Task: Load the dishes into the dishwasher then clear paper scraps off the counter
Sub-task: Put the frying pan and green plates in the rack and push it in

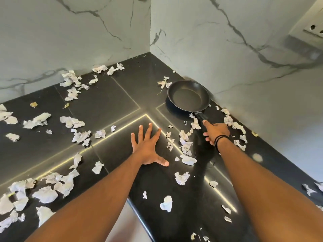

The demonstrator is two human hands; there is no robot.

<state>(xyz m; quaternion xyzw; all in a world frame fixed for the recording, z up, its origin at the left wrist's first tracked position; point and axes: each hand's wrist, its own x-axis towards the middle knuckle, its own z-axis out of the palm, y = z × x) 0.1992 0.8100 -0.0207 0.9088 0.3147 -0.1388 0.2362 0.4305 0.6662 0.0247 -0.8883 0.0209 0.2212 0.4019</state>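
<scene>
White marble-look wall panels (78, 32) with grey veins met in a corner behind the black desk (104, 102), whose slabs showed thin bright seams. A pale socket plate (314, 28) sat high at the right edge, blurred.

The counter (111, 102) is black and shiny and bends round a corner. White paper scraps (70, 182) lie all over it, most on the left. A black pan (187, 97) seems to sit on it, far right. The left hand (148, 147) lies flat on it.
</scene>
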